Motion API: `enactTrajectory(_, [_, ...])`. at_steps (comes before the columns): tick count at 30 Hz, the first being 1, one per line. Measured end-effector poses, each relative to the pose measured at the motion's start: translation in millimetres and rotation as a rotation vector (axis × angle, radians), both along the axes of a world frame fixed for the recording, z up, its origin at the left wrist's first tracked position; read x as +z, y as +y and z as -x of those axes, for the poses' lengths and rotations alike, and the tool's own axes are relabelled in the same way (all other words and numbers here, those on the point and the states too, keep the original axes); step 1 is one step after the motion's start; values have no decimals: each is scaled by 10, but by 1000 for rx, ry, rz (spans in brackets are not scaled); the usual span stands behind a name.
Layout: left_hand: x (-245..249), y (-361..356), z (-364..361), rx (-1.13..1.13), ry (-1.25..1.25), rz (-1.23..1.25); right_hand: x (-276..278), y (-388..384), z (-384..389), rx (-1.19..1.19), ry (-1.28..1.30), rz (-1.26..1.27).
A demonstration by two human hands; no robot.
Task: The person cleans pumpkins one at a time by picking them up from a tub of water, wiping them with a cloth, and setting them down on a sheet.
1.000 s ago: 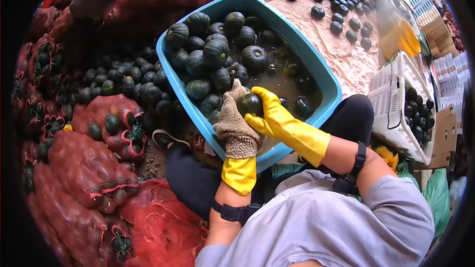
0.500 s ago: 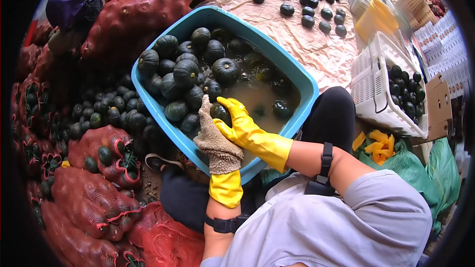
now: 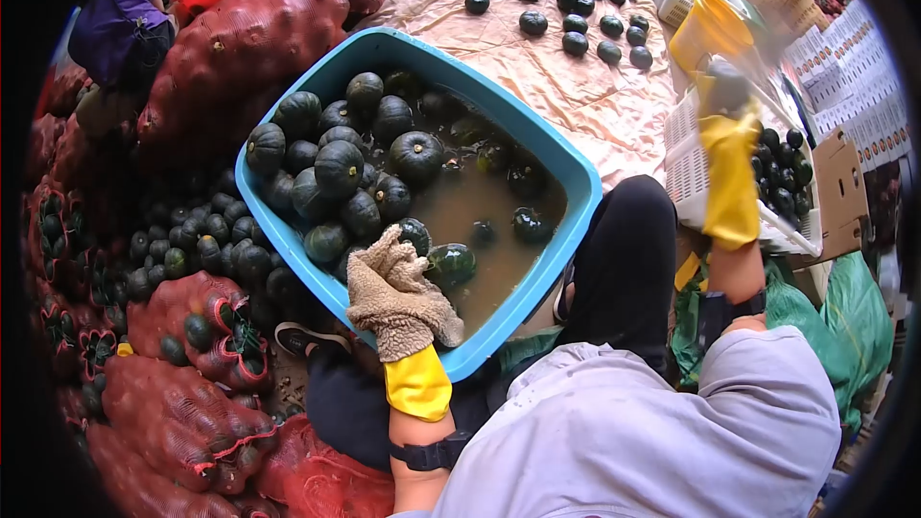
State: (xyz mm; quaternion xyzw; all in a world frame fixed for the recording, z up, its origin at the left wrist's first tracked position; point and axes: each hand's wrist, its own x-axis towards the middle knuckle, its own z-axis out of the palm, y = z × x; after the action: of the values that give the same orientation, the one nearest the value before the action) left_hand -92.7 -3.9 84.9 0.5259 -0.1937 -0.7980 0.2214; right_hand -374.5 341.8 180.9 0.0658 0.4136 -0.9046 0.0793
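My left hand is covered by a brown fleecy cloth over a yellow glove, above the near edge of the blue tub. Its fingers are hidden under the cloth. Beside it, a wet green squash lies in the murky water. Dark green squashes are heaped in the tub's left side. My right hand, in a yellow glove and blurred by motion, is raised over the white crate at the right, its fingers around a blurred, dark round squash.
Red net sacks and loose squashes lie at the left. A person in purple is at the upper left. Squashes dot a pale sheet. A yellow bucket, cardboard and green bags are at the right.
My right hand has swung from the tub to the right and up over the crate with a squash. My left hand stays by the tub, its cloth more spread. The whole view has shifted slightly.
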Motion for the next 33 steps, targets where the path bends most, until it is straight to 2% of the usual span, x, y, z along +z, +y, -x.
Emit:
enactTrajectory(2, [-2, -14, 13, -18, 4, -31, 15, 312, 339, -212, 70, -19])
enactTrajectory(4, [-187, -34, -9, -60, 62, -24, -32, 197, 370, -260, 111, -141])
enactTrajectory(6, [-246, 5, 36, -49, 94, -46, -303, -201, 262, -30, 217, -442])
enactTrajectory(8, [-205, 59, 95, -79, 70, -9, -719, -918, -70, 467, 537, -817])
enactTrajectory(9, [-231, 61, 120, -90, 60, 5, -237, -1517, -581, 737, 448, -1221])
enactTrajectory(10, [-241, 55, 130, -99, 48, 18, -293, -1800, -791, 720, 582, -1530])
enactTrajectory(12, [-311, 13, 123, -144, 44, 24, -1289, -2326, -492, 1020, 822, -1879])
enactTrajectory(14, [-405, -54, 96, -225, 32, 17, -1458, -2688, -538, 1120, 795, -2126])
enactTrajectory(15, [-615, -122, 50, -269, 159, 9, -1558, -2844, -607, 1006, 726, -2233])
enactTrajectory(16, [-613, -156, 56, -332, 156, 45, -1604, -2906, -618, 1027, 725, -2228])
enactTrajectory(19, [-366, -110, 94, -231, 76, -74, -1573, -2877, -501, 1128, 621, -2178])
enactTrajectory(20, [-408, -129, 112, -217, 91, -82, -1716, -2773, -420, 992, 692, -2034])
enactTrajectory(21, [-503, -141, 129, -203, 106, -93, -1700, -2687, -376, 1033, 779, -1983])
enactTrajectory(23, [-276, -65, 114, -167, 66, -65, -1842, -2473, -316, 1111, 980, -1789])
enactTrajectory(24, [-338, -72, 105, -180, 77, -71, -1866, -2394, -290, 1216, 1004, -1639])
enactTrajectory(26, [-555, -108, 122, -200, 108, -82, -2088, -2301, -305, 1252, 898, -1452])
enactTrajectory(27, [-555, -122, 99, -244, 122, -36, -2136, -2292, -322, 1120, 876, -1404])
enactTrajectory(28, [-559, -111, 79, -255, 106, -17, -2188, -2273, -336, 1020, 891, -1522])
enactTrajectory(30, [-556, -102, 62, -283, 71, 21, -2226, -2354, -370, 1065, 810, -1577])
enactTrajectory(32, [-605, -129, 70, -297, 89, 0, -1958, -2581, -554, 1066, 595, -1800])
enactTrajectory(33, [-656, -137, 76, -283, 109, -14, -2153, -2649, -606, 916, 596, -1825])
